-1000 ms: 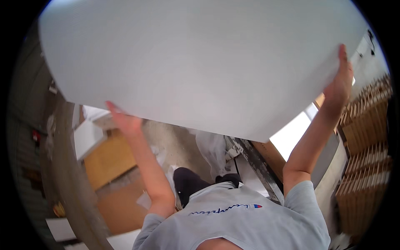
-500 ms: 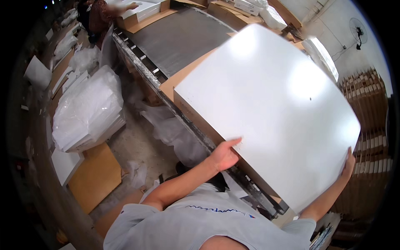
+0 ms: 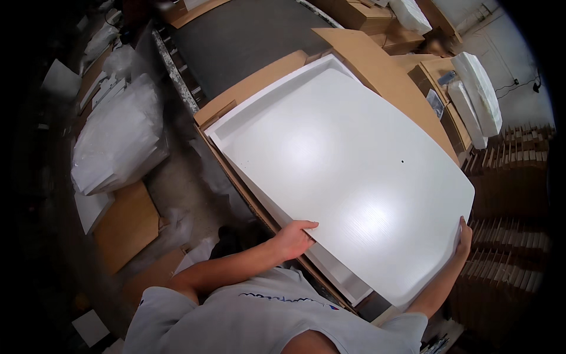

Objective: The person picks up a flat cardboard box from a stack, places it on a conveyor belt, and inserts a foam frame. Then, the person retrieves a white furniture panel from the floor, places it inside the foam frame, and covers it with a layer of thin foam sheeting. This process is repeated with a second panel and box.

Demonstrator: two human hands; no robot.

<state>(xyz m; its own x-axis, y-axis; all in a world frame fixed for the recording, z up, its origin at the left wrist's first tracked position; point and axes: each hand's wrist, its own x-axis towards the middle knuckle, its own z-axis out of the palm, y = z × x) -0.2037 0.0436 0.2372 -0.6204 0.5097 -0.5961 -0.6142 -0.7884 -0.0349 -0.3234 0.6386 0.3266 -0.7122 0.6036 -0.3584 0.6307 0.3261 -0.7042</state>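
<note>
Lowered since the earlier frame, the white panel (image 3: 348, 159) is skewed over the open carton (image 3: 253, 81), left hand (image 3: 292, 241) clamped on its near edge, right hand (image 3: 464, 239) on its right; placing seems underway, calling for squaring next.

Two grips on show, folks: left grip (image 3: 292, 241) at six o'clock, right grip (image 3: 464, 236) at four! One large white panel (image 3: 330, 153) across the middle, one clear dark hole (image 3: 402, 161) in it at three, and one open cardboard box (image 3: 262, 75) underneath. One dark worktop (image 3: 242, 47) at eleven! Two white packs (image 3: 486, 94) at two, another white pack (image 3: 410, 15) at one. Over to nine: one big wrapped bundle (image 3: 118, 141). One brown board (image 3: 127, 227) at eight, and at three, stacked boards (image 3: 513, 236) too many to count!
</note>
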